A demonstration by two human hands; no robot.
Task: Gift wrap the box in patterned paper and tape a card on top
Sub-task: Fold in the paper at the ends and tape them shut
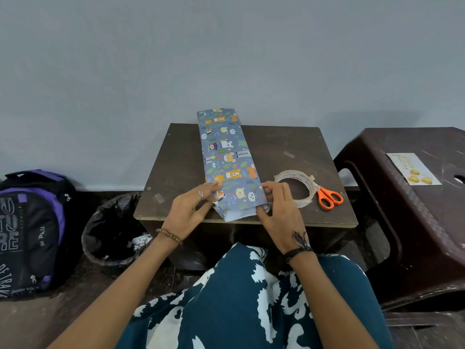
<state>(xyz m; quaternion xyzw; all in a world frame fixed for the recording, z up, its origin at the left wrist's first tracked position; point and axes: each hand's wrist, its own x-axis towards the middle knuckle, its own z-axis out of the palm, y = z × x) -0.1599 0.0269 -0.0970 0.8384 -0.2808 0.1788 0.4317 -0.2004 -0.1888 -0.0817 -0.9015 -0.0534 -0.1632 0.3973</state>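
Note:
A long package in blue animal-patterned paper [227,157] lies lengthwise on the small dark wooden table [281,144], its far end reaching past the table's back edge. The box itself is hidden inside the paper. My left hand [190,207] pinches the near left edge of the paper, fingers curled on it. At the near right corner my right hand [279,205] grips the paper, where the white underside shows. A roll of clear tape [297,187] sits just right of my right hand. A card with yellow shapes [414,168] lies on the brown plastic stool [407,222] at right.
Orange-handled scissors [328,197] lie beside the tape near the table's right front corner. A bin with a black liner [113,227] stands on the floor left of the table, and a black and purple backpack [30,230] is further left. A grey wall is behind.

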